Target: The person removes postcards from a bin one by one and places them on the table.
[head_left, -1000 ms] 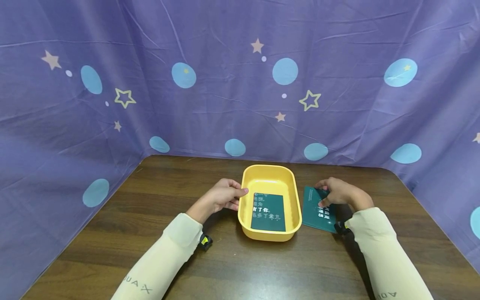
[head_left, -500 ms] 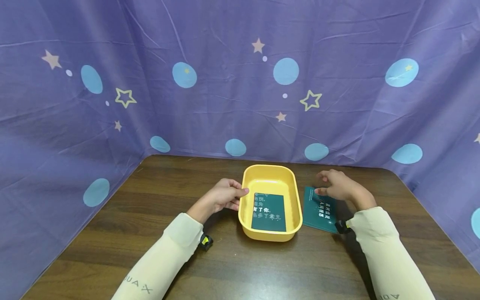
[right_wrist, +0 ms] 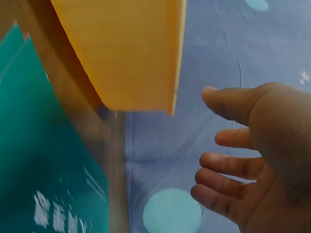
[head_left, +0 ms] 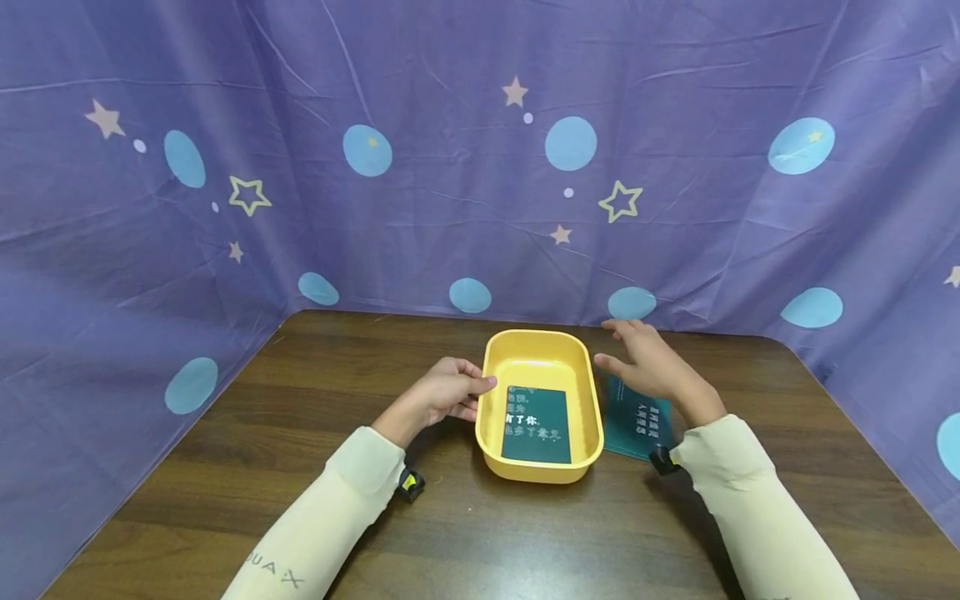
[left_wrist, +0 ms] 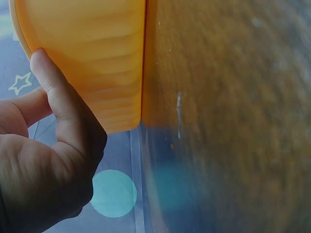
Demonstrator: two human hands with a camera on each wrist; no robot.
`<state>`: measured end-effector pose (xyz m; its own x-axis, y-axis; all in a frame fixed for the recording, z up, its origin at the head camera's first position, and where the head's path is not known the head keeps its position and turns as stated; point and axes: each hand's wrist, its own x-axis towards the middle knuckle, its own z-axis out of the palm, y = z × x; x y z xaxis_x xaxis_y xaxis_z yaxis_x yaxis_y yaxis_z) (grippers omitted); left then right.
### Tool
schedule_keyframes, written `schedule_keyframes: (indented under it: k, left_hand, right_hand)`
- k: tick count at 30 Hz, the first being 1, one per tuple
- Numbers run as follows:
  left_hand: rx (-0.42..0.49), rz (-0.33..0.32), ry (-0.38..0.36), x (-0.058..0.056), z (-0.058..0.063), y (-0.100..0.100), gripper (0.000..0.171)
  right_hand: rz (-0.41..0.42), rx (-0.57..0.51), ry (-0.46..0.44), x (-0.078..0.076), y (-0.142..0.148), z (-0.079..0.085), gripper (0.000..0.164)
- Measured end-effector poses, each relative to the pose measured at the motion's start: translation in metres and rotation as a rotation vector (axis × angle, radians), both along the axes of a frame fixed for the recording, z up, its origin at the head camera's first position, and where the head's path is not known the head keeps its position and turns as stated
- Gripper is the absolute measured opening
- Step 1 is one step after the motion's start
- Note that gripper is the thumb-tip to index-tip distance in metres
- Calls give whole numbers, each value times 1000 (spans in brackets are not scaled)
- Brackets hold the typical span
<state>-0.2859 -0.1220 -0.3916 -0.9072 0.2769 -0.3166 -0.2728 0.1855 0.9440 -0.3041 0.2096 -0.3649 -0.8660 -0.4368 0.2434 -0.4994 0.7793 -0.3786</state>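
A yellow plastic basin [head_left: 545,473] with rounded corners sits at the middle of the table. My left hand [head_left: 441,390] grips its left rim, the thumb hooked over the top and the fingers against the outside wall. Inside the basin lies a dark teal card [head_left: 540,447] printed with white characters. Over teal cards [head_left: 632,429] on the table to the basin's right, my right hand [head_left: 651,362] hovers with fingers spread and holds nothing. From the right wrist view, that hand's fingers point toward the basin's wall [right_wrist: 131,58], with the teal cards [right_wrist: 39,141] lower at the left.
The wooden table [head_left: 420,542] is brown and glossy. A purple cloth [head_left: 450,225] with stars and blue dots hangs along its back and sides. Both wrists carry a small black strap-on device, as on the left wrist the black device [head_left: 411,483].
My right hand has come up off the teal cards and moved forward and left toward the basin's far right corner, its fingers opening out. My left hand and the basin have stayed put.
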Motion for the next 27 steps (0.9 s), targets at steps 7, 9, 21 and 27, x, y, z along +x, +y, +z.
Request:
schedule_keyframes:
  k: [7, 9, 21, 27]
  left_hand:
    - [0, -2, 3, 2, 3, 0, 27]
    - [-1, -5, 5, 2, 4, 0, 26]
    - [9, 1, 1, 0, 2, -1, 28]
    - [7, -9, 1, 1, 2, 0, 27]
  right_hand:
    - [42, 10, 46, 7, -24, -3, 63]
    - [62, 14, 76, 8, -31, -4, 64]
    - [187, 54, 31, 16, -57, -15, 67]
    - [232, 110, -7, 20, -65, -22, 67]
